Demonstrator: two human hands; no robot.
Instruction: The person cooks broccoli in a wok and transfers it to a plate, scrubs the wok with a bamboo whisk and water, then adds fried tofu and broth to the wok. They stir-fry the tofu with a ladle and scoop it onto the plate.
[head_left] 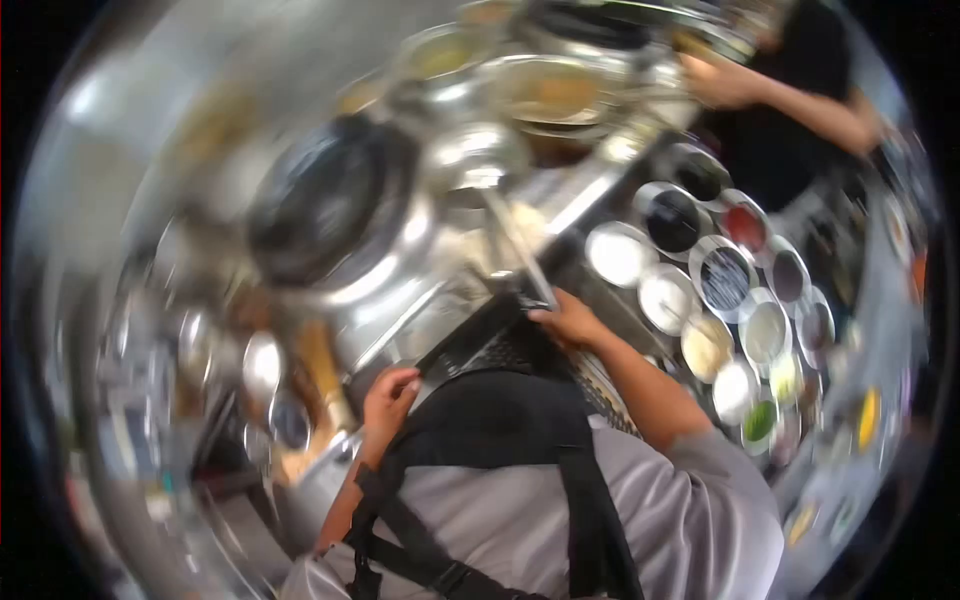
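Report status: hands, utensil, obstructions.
Right hand gripping long-handled utensil, far end blurred. Left hand curled, no held object visible. No obstruction apparent; co-worker's hand apart.

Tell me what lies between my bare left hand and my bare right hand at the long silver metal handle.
In the head view, a black ledge with a speckled patch lies between left hand and right hand; finer detail is blurred.
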